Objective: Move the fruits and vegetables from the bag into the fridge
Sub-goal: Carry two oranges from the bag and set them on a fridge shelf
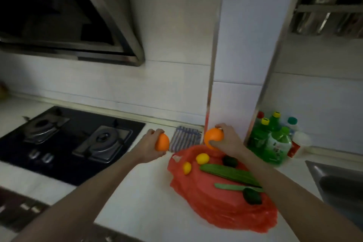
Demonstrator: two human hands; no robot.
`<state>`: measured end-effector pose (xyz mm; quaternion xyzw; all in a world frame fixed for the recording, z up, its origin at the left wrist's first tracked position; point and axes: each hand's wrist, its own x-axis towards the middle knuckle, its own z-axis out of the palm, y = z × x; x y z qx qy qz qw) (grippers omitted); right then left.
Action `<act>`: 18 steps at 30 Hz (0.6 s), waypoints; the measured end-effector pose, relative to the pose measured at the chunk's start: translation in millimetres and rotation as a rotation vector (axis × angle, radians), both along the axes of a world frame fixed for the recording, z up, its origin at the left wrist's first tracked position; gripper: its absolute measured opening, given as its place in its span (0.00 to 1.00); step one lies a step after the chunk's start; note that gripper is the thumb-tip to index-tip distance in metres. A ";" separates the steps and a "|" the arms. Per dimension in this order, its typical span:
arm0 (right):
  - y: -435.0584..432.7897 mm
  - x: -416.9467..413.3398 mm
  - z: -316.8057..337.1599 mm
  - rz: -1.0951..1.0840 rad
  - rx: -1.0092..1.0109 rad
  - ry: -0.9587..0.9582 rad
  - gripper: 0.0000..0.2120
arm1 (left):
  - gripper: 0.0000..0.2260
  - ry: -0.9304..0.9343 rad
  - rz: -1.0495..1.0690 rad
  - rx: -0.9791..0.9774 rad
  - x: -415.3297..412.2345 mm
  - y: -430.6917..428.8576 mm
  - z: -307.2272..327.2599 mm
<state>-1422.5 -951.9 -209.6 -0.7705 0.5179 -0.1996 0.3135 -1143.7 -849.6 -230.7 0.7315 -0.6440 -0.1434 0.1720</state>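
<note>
Left hand [151, 144] grips an orange [162, 142]; right hand [225, 139] grips another orange [213, 137]; the cucumber [228, 174] lies diagonally on the red bag [216, 208].

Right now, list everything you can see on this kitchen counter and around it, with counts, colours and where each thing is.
plastic bag: 1, red, flat on the counter.
oranges: 2, orange, one in each hand.
small yellow fruits: 2, yellow, on the bag.
cucumber: 1, green, across the bag.
thin green vegetable: 1, green, beside the cucumber.
dark green fruits: 2, dark green, on the bag.
striped cloth: 1, blue-white, behind the bag.
bottles: several, mostly green, right of the bag.
gas hob: 1, black, left.
range hood: 1, dark, above the hob.
sink: 1, steel, far right.
left hand: 1, grips an orange.
right hand: 1, grips the other orange.
</note>
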 end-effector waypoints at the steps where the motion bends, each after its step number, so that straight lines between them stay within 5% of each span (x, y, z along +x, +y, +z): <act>1: 1.2 15.9 4.5 0.036 -0.001 -0.012 0.33 | 0.34 -0.005 0.044 -0.010 14.0 11.5 5.5; 18: 106.6 279.6 81.7 0.558 -0.201 -0.088 0.33 | 0.36 0.004 0.488 -0.135 227.5 233.1 59.2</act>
